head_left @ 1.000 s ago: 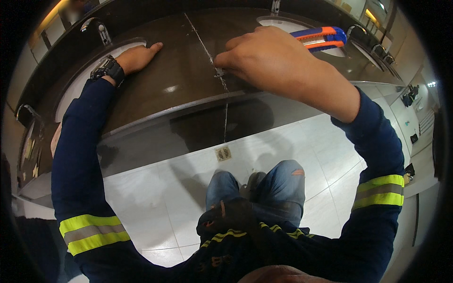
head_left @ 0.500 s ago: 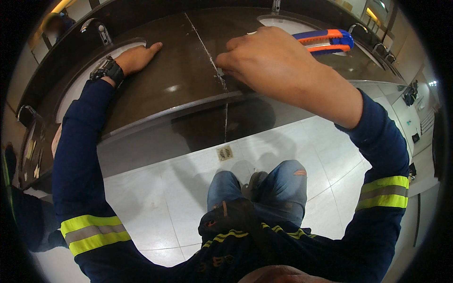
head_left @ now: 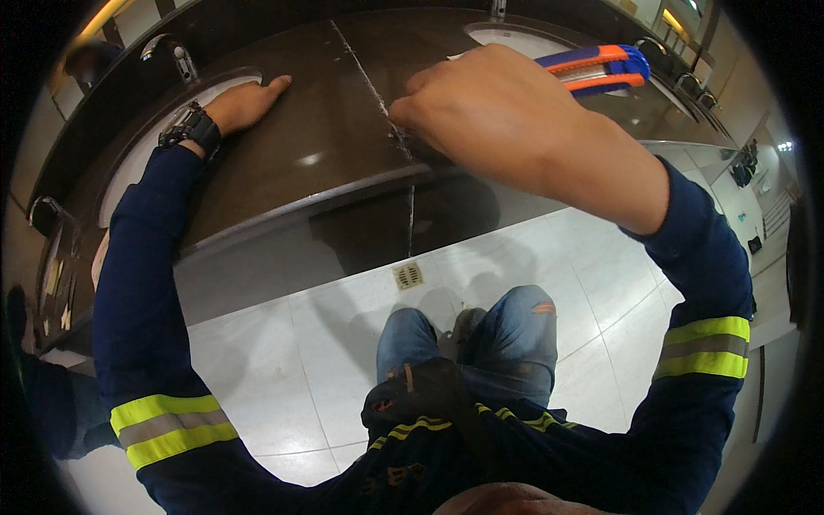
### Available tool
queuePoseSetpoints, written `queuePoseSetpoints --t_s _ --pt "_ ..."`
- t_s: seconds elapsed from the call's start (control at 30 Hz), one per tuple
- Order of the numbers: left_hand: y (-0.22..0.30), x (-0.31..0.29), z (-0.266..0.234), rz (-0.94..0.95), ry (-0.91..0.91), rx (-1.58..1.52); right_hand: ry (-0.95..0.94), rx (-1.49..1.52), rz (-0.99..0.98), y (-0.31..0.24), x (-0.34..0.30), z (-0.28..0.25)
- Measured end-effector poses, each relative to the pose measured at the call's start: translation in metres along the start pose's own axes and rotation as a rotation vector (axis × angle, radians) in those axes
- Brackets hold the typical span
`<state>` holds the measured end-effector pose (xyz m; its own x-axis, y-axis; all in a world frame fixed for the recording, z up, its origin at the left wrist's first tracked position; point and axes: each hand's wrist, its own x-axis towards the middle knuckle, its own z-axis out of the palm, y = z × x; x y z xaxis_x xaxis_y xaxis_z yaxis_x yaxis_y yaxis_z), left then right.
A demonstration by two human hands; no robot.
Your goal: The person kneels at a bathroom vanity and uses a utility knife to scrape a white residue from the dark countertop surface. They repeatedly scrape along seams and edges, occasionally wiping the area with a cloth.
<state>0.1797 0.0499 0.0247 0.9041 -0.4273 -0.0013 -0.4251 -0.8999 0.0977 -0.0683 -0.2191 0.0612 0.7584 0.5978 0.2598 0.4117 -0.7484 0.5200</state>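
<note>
My right hand [head_left: 481,103] is wrapped round a blue and orange utility knife [head_left: 601,69], whose rear end sticks out on the right. Its blade end is hidden by my fist. The fist sits beside a whitish seam [head_left: 365,79] that runs across the dark stone countertop [head_left: 283,137] and down its front face. Farther left, my left hand [head_left: 246,105] rests at the edge of a white sink basin [head_left: 142,167], thumb stretched out on the stone. The other fingers of that hand drop toward the basin and are mostly out of sight.
A chrome faucet [head_left: 178,60] stands behind the left basin. Another white basin [head_left: 506,36] lies behind my right hand. Slim pale items [head_left: 56,300] lie on the counter at far left, near a person's dark clothing [head_left: 51,403]. A floor drain [head_left: 408,275] is set in white tiles.
My right hand and the utility knife have shifted very slightly, the knife's rear end a little up and right. My left hand stays at the basin's edge. The view has tilted slightly.
</note>
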Motion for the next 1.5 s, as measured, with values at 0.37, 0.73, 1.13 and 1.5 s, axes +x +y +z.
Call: queuePoseSetpoints --t_s 0.37,0.73,1.13,1.5 --pt "0.002 -0.052 -0.024 0.112 0.245 0.482 0.378 0.402 0.172 0.006 -0.084 -0.005" --pt "0.148 -0.178 0.01 0.87 0.119 0.187 0.488 2.112 1.002 -0.085 -0.2 0.136" --pt "0.128 -0.186 0.0 0.587 0.083 0.134 0.277 2.882 1.259 -0.157 -0.189 0.174" --pt "0.073 -0.166 0.004 0.277 0.325 -0.16 0.247 1.611 0.916 -0.087 -0.217 0.111"
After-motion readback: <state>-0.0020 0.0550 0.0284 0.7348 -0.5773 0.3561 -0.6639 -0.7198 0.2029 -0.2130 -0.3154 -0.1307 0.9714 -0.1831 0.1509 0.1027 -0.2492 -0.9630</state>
